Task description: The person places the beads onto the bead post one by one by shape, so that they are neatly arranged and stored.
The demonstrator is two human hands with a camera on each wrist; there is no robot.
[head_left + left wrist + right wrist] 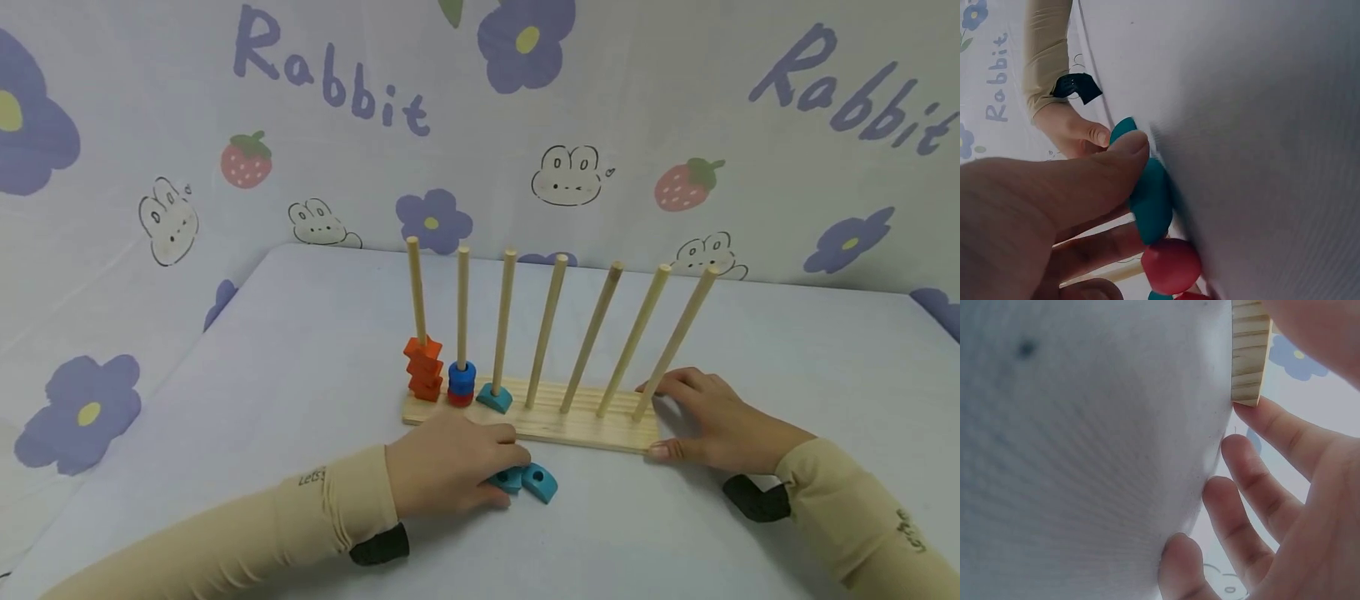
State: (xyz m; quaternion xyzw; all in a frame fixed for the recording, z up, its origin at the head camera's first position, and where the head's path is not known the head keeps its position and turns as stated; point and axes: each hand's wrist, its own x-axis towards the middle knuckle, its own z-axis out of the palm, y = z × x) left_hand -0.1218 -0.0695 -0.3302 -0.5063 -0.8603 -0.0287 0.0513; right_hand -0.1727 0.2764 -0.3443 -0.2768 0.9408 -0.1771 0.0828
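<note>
My left hand (457, 458) pinches a teal arched block (508, 478) between thumb and fingers, low over the white tabletop in front of the pegs. A second teal block (540, 482) with a dark hole lies just right of it. In the left wrist view the thumb presses on a teal block (1151, 203), and a red rounded piece (1171, 267) shows below. At the far right end of the wooden peg board (577, 429), my right hand (720, 421) holds the board, thumb at the front corner, fingers at the back. The right wrist view shows a fingertip touching the board's corner.
Orange-red pieces (424, 371) are stacked on the leftmost peg. Blue rings (462, 375) over a red one sit on the second, and a teal block (495, 398) on the third. Several bare upright pegs (592, 337) stand to the right. A patterned cloth (480, 150) hangs behind.
</note>
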